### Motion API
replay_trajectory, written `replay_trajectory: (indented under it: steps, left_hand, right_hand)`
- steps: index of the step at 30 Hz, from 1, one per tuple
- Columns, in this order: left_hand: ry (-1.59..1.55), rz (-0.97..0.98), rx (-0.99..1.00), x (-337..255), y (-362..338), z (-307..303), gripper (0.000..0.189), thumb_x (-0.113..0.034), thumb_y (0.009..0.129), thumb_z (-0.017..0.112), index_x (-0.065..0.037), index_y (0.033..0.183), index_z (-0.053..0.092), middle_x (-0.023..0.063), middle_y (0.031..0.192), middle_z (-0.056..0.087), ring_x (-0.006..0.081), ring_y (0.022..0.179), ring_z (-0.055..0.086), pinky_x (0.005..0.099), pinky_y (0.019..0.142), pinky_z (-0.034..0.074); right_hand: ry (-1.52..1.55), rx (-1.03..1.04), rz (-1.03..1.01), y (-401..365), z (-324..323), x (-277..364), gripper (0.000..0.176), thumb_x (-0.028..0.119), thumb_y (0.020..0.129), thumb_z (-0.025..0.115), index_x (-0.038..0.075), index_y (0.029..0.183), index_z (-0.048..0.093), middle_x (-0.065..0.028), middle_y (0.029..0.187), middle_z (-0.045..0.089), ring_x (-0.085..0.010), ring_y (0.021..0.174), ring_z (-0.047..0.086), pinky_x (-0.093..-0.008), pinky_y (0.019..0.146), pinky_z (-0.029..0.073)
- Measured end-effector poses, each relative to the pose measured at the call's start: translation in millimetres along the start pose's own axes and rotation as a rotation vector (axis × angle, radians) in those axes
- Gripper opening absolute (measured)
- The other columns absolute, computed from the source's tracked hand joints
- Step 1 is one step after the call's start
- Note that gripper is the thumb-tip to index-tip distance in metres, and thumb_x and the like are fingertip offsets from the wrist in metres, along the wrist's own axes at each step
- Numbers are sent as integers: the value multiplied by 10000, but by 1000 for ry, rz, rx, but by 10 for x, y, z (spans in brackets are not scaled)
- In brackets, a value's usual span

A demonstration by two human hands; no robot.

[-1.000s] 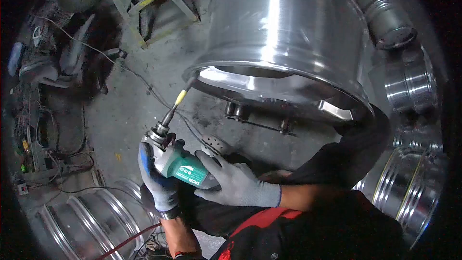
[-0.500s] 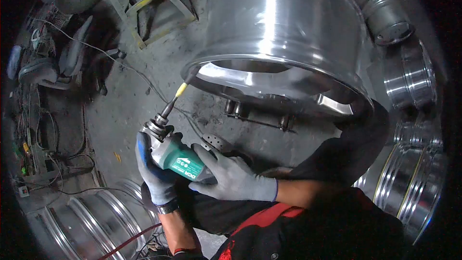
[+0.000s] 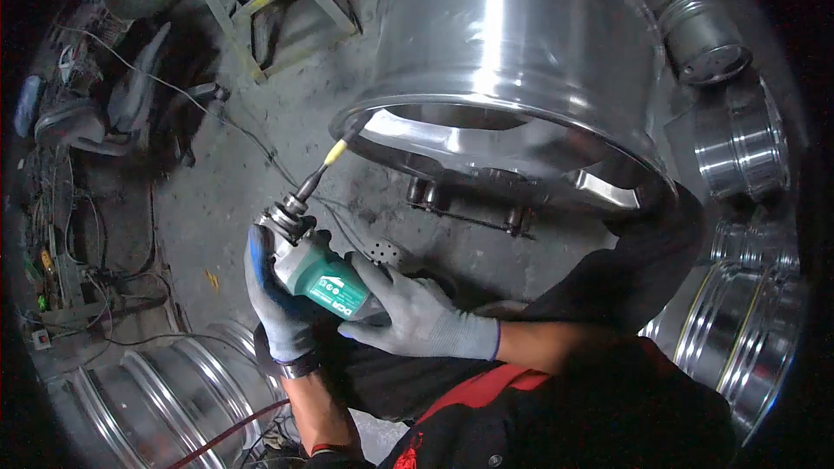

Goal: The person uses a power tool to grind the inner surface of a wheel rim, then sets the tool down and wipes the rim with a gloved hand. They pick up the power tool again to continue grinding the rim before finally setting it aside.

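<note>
Firmly, left hand [image 3: 278,304] and right hand [image 3: 408,317] each had a closed grip on the die grinder [image 3: 326,278] below the rim [image 3: 521,43]; tilted, its bit [image 3: 334,153] at the lip might skate and gouge.

The left hand [image 3: 274,295] and right hand [image 3: 417,317] have lifted the grinder [image 3: 323,280] slightly. Its yellow-banded bit [image 3: 334,155], ahead of the fingers, has moved closer to the wheel rim [image 3: 521,52].

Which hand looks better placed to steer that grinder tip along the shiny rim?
Probably the left hand: it wraps the grinder nearest the tip at the rim; the right hand holds the rear.
</note>
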State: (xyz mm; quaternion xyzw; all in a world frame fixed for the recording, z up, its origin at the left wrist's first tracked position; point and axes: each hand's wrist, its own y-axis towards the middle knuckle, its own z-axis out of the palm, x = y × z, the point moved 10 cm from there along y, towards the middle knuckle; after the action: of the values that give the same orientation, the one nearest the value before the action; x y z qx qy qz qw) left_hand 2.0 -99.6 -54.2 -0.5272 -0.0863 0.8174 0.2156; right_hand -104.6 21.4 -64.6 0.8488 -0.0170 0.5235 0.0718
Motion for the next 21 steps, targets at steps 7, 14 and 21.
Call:
replay_trajectory:
  steps: [7, 14, 21]
  left_hand:
    - [99, 32, 3, -49, 47, 63, 513, -513, 1091, 531, -55, 1266, 680, 120, 1075, 737, 239, 913, 716, 369, 742, 595]
    - [57, 50, -14, -75, 29, 8, 528, -524, 1088, 532, -50, 1266, 682, 127, 1088, 741, 253, 912, 725, 375, 740, 602]
    - [243, 137, 31, -182, 58, 82, 510, -497, 1108, 517, -44, 1277, 678, 141, 1068, 749, 260, 888, 739, 381, 737, 612]
  right_hand:
    - [-49, -85, -27, 14, -83, 27, 979, 464, 898, 844, -119, 1544, 394, -348, 1184, 678, -467, 933, 751, -503, 769, 628]
    - [59, 10, 32, 2, 65, -58, 987, 488, 918, 799, -31, 1616, 332, -382, 1108, 648, -505, 980, 712, -548, 838, 594]
    - [62, -71, -33, 45, -77, 23, 999, 458, 906, 823, -90, 1590, 343, -370, 1064, 656, -491, 905, 717, -540, 797, 589]
